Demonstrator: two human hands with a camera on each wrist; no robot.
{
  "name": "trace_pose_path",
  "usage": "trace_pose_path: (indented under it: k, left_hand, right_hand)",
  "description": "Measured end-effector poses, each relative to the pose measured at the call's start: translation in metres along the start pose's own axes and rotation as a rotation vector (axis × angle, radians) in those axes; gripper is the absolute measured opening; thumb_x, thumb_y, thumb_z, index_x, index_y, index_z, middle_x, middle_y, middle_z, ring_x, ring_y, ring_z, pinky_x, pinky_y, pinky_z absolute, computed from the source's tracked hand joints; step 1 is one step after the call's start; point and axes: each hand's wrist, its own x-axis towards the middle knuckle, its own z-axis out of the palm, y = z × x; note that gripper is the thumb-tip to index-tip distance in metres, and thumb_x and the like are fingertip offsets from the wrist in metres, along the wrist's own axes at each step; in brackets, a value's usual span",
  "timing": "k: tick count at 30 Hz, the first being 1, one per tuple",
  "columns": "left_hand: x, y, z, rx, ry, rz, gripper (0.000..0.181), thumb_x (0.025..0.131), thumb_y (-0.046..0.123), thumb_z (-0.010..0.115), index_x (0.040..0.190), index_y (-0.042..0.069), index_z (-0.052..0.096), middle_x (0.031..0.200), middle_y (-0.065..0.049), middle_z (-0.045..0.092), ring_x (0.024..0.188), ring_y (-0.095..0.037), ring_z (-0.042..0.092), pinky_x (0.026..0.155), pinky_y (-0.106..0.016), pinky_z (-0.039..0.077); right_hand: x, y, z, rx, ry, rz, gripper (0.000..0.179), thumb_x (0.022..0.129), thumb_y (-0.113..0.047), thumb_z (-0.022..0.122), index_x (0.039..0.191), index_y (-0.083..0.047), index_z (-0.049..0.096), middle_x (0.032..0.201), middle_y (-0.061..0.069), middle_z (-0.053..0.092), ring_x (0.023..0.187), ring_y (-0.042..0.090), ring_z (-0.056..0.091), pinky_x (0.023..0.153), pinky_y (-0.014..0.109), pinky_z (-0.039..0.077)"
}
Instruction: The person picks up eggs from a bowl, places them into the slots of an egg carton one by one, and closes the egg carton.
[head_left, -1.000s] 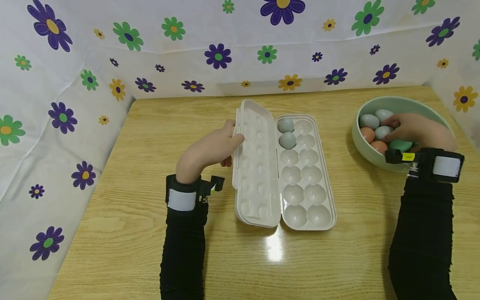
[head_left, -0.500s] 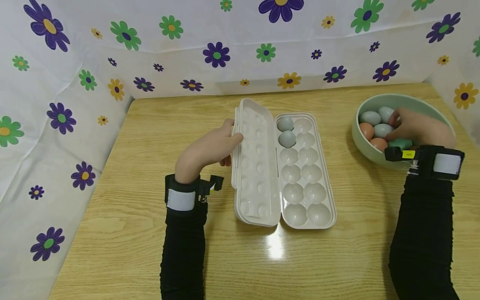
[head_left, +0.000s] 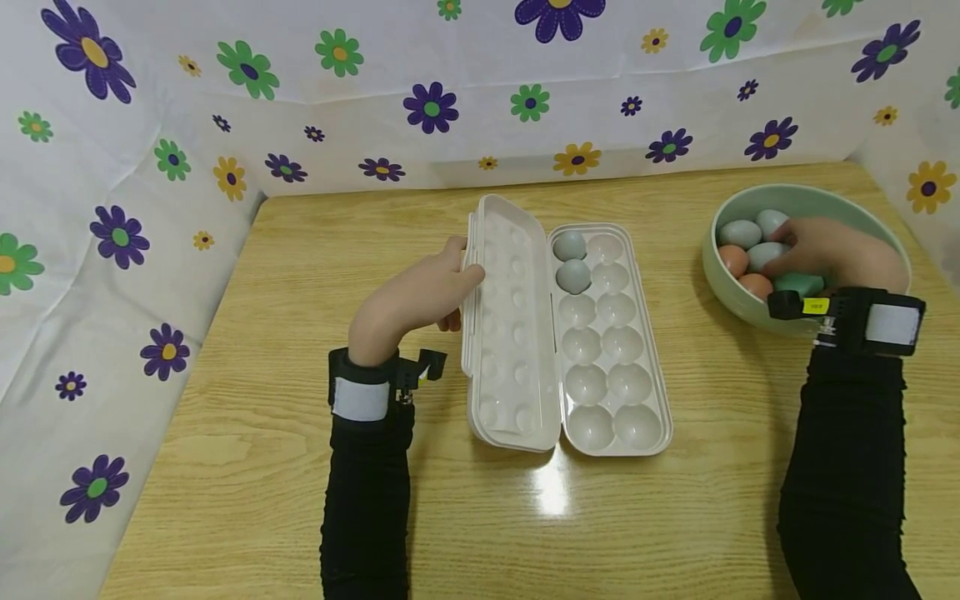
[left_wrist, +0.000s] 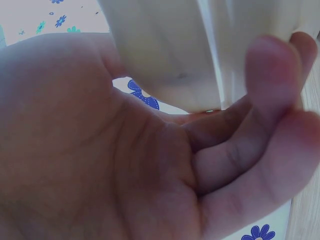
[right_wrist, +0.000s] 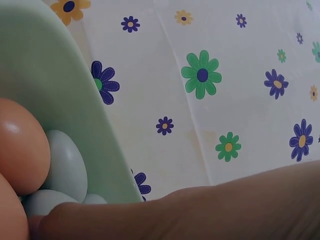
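A white plastic egg carton lies on the table with its lid [head_left: 517, 358] raised on the left. My left hand [head_left: 423, 296] grips the lid's outer edge, thumb over the edge and fingers behind. In the left wrist view, the curled fingers [left_wrist: 230, 155] lie beside the lid's wall. Two pale blue eggs [head_left: 573, 277] sit in the left column of the carton's tray [head_left: 630, 387], at the far end. On the right, my right hand [head_left: 836, 248] reaches into a light green bowl [head_left: 720, 292], thumb and fingers pinching a pale blue egg [head_left: 763, 257].
Other pale blue eggs [head_left: 739, 234] and brown eggs [head_left: 755, 287] share the bowl, along with a green rounded thing [head_left: 798, 286] partly under the wrist. A flower-print cloth [head_left: 480, 92] rises behind the wooden table [head_left: 247, 458] and along both sides.
The right hand's fingers have shifted slightly on the pale blue egg inside the bowl. The left hand keeps its hold on the lid. The whole head view has drifted a little.
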Motion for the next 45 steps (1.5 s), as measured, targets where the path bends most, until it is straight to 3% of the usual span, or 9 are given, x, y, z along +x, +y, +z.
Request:
trace_pose_path:
  k: [4,11,18,31,45]
  left_hand:
    - [-0.001,0.001,0.0,-0.006,-0.002,-0.003,0.044,0.096,0.024,0.03,0.134,0.002,0.025,0.073,-0.01,0.054,0.055,-0.024,0.051,0.053,-0.03,0.044]
    - [-0.002,0.001,0.0,0.001,0.0,-0.005,0.045,0.096,0.025,0.03,0.135,0.003,0.025,0.073,-0.01,0.054,0.056,-0.024,0.052,0.054,-0.031,0.045]
    - [-0.002,0.002,-0.001,0.006,0.002,-0.006,0.047,0.097,0.026,0.03,0.137,0.003,0.023,0.073,-0.01,0.055,0.057,-0.025,0.053,0.056,-0.032,0.046]
    - [-0.002,0.002,-0.001,0.02,0.006,-0.016,0.048,0.097,0.027,0.03,0.137,0.003,0.024,0.076,-0.011,0.056,0.057,-0.024,0.053,0.055,-0.033,0.047]
    - [-0.001,-0.001,0.0,0.022,0.008,-0.005,0.045,0.097,0.027,0.03,0.134,0.002,0.025,0.075,-0.011,0.055,0.058,-0.025,0.054,0.055,-0.032,0.046]
  right_hand:
    - [0.001,-0.002,-0.001,-0.02,0.027,-0.007,0.068,0.089,-0.034,0.06,0.132,0.01,0.033,0.115,0.027,0.044,0.097,0.039,0.041,0.073,0.045,0.042]
    - [0.004,-0.002,-0.003,-0.096,0.087,-0.111,0.062,0.089,-0.029,0.061,0.129,0.011,0.037,0.12,0.034,0.045,0.097,0.041,0.044,0.073,0.047,0.044]
    - [0.004,-0.004,-0.005,-0.128,0.116,-0.135,0.061,0.088,-0.03,0.062,0.128,0.009,0.039,0.121,0.034,0.045,0.099,0.041,0.044,0.078,0.051,0.041]
    - [-0.006,-0.012,-0.006,-0.105,0.102,-0.072,0.065,0.089,-0.038,0.059,0.132,0.005,0.034,0.127,0.034,0.04,0.104,0.044,0.044,0.077,0.055,0.045]
    - [-0.01,-0.016,-0.007,-0.14,0.171,-0.074,0.06,0.088,-0.037,0.061,0.128,0.003,0.039,0.119,0.032,0.045,0.099,0.042,0.045,0.079,0.055,0.041]
